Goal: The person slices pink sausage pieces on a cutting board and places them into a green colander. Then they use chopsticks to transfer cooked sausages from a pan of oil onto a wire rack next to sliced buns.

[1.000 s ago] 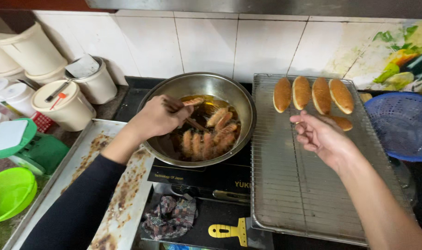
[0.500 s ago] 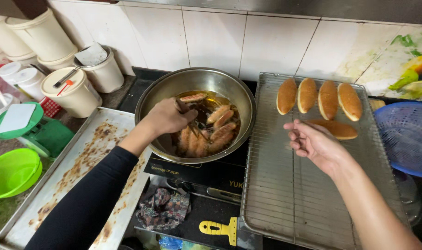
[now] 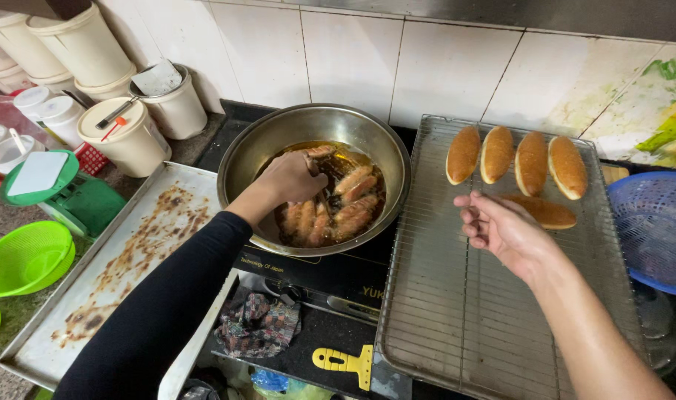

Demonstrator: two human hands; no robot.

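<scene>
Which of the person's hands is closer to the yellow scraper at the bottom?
The left. The left hand is up over the frying pan, beyond the yellow scraper; the right hand hovers over the wire rack, slightly farther off to the scraper's right.

Left arm comes up from the bottom left in a snug black sleeve that runs all the way to the wrist, forearm angled up and to the right. The left hand [image 3: 293, 178] is turned back-up toward the camera, knuckles bent, fingers curled down and bunched together, so you can't really see the fingertips or tell what they're pinching, if anything. Right arm is bare, entering from the bottom right corner and pointing up-left. The right hand [image 3: 501, 230] hovers with the palm facing left and a bit up, fingers loosely curled and slightly spread, thumb on top, nothing in it.
</scene>
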